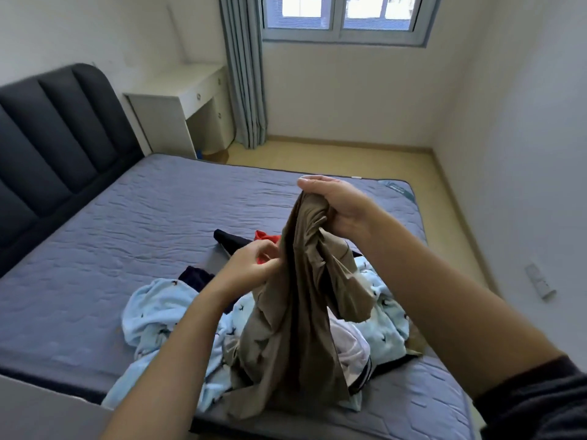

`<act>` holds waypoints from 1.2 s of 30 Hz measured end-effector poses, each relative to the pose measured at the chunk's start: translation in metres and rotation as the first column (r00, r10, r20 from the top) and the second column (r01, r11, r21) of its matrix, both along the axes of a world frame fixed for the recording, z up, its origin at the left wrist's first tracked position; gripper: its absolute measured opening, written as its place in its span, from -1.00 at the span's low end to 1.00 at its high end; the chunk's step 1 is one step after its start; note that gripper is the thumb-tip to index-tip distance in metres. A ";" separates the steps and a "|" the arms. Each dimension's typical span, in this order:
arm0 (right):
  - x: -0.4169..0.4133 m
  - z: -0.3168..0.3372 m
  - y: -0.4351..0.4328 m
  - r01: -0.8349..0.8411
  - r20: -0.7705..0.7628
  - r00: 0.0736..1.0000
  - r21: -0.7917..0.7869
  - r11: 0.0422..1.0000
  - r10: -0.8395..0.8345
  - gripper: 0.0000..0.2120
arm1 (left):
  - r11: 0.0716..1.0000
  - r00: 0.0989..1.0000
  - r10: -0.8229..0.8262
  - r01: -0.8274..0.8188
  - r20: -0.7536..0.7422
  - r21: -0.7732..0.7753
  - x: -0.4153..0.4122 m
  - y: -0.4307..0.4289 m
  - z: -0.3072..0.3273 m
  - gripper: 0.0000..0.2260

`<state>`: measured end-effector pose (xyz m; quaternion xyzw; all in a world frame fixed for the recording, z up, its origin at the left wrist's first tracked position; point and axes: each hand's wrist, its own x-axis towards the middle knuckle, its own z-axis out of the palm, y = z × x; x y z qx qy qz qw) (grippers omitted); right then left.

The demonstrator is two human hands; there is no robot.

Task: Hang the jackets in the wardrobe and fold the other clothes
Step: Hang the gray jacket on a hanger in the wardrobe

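A khaki-brown garment (295, 315) hangs bunched above a heap of clothes on the bed. My right hand (340, 204) grips its top end, raised over the pile. Lower down, my left hand (254, 265) pinches the garment's left edge. Under it lies a light blue patterned garment (158, 312), spread across the near part of the mattress. A white piece (352, 344), a dark navy piece (197, 277) and a red piece (266, 237) are partly hidden in the heap.
The blue-grey mattress (127, 223) fills the middle, with a dark padded headboard (57, 131) at left. A white desk (184, 100) and grey curtain (244, 71) stand behind. Wooden floor (365, 160) runs along the bed's far side. No wardrobe shows.
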<state>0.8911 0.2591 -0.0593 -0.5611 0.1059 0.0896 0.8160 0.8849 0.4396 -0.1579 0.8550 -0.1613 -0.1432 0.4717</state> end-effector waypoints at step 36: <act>-0.015 0.015 -0.063 -0.026 0.100 0.994 -0.074 0.997 0.034 -0.80 | 0.971 0.916 0.223 -0.239 0.332 0.009 0.002 -0.085 0.076 -0.76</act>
